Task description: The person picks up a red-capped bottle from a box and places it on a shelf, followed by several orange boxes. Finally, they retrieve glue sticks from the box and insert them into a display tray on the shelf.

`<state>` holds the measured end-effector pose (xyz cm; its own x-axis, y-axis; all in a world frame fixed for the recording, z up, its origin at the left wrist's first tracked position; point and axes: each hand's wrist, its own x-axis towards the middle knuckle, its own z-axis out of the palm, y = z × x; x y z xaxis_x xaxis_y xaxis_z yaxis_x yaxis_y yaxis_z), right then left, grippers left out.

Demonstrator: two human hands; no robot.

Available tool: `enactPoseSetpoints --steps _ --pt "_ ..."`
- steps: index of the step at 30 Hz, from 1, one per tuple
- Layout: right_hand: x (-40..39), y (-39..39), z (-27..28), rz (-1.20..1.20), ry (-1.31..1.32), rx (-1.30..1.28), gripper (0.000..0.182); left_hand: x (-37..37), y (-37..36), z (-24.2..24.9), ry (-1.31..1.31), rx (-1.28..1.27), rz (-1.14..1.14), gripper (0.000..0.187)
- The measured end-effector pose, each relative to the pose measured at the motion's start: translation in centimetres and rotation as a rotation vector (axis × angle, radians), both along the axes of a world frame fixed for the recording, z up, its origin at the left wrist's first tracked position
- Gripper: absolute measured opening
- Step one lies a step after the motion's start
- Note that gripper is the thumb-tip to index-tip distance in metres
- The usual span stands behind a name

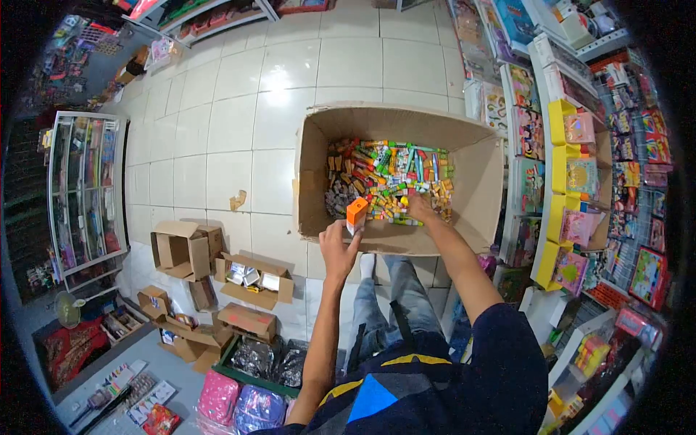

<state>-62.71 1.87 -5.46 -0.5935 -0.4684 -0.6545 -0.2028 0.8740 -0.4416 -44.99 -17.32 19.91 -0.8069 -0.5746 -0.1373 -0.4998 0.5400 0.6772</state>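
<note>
A large open cardboard box (475,167) stands in front of me, its bottom covered with many small colourful tubes (384,163). My left hand (339,248) is at the box's near left edge, its fingers closed round a small orange and white box (356,212) held upright. Inside the large box, my right hand (421,209) reaches down among the tubes near the middle. Its fingertips are partly hidden, and whether they hold a tube is too small to tell.
Smaller open cartons (257,279) stand on the lower left, near a green crate (239,366) with dark plastic bags. Shelves of packaged goods (533,185) line the right side. A glass cabinet (87,188) is at the left. A cardboard scrap (238,200) lies on the tiles.
</note>
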Motion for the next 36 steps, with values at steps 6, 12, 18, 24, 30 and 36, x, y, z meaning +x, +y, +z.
enactPoseSetpoints --steps 6,12,18,24,30,36 --pt "0.0 0.3 8.9 -0.028 0.259 -0.232 0.039 1.6 -0.9 2.1 0.177 0.517 0.134 0.028" --pt "2.9 1.8 20.0 -0.411 0.024 -0.537 0.056 5.3 -1.2 3.6 0.354 0.583 -0.068 0.031" --pt "8.2 6.0 25.1 -0.514 -0.058 -0.778 0.040 8.8 -0.2 4.1 0.358 0.671 -0.270 0.028" --pt "16.3 9.8 32.0 -0.496 -0.134 -0.789 0.031 9.2 3.1 8.0 0.299 0.750 -0.667 0.031" --pt "23.6 13.3 34.8 -0.552 -0.234 -0.851 0.032 9.4 7.5 7.4 0.144 0.713 -1.087 0.039" --pt "30.5 18.1 35.7 -0.735 -0.004 -0.724 0.050 9.3 13.1 6.6 -0.162 0.806 -1.275 0.036"
